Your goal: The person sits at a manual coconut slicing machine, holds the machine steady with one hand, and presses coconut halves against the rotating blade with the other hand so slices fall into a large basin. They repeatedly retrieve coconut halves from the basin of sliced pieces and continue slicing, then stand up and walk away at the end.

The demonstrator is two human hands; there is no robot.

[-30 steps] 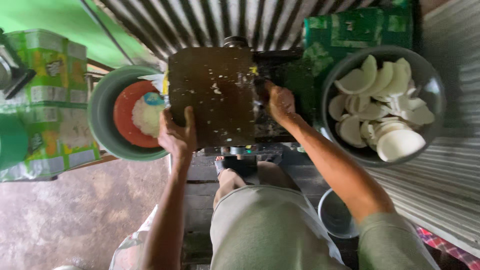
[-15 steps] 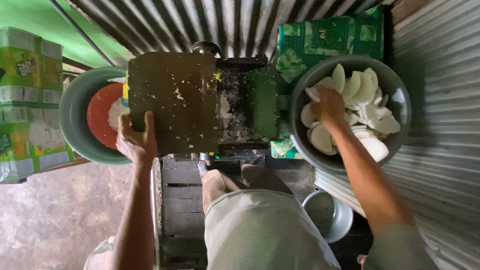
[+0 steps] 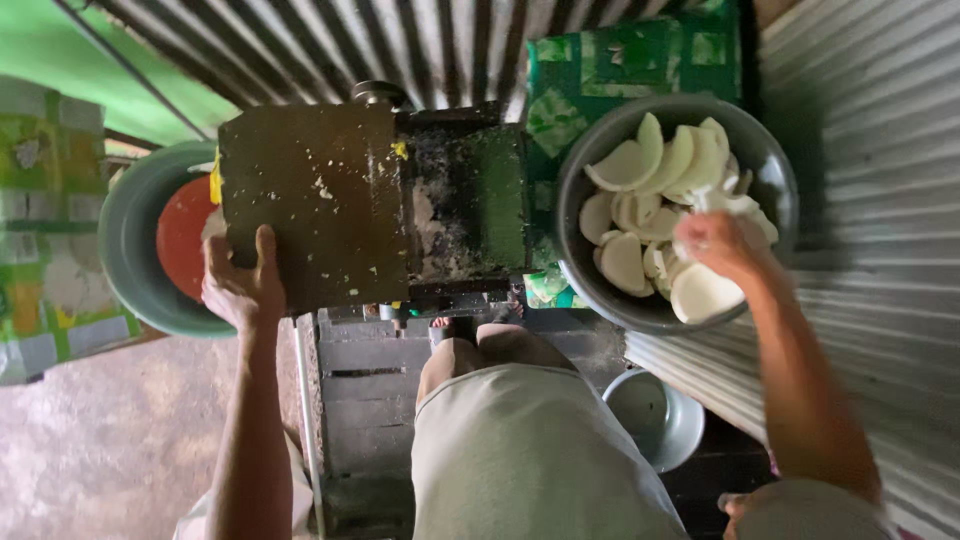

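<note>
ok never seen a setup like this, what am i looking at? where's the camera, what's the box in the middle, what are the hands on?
There is one view only, from a camera worn on the person's head, looking straight down past their lap.

The box in the middle is a dark metal machine, its flat cover flecked with white bits. What kind of machine it is cannot be told from here.

The left hand grips the near left edge of that cover. Beside it sits a green basin with a red bowl inside.

The right hand is down in a grey metal bowl full of white curved pieces, and seems to close on one, though the fingers are partly hidden.

A smaller steel bowl sits lower, by the right arm. Corrugated metal sheeting lines the back and right side.
</note>
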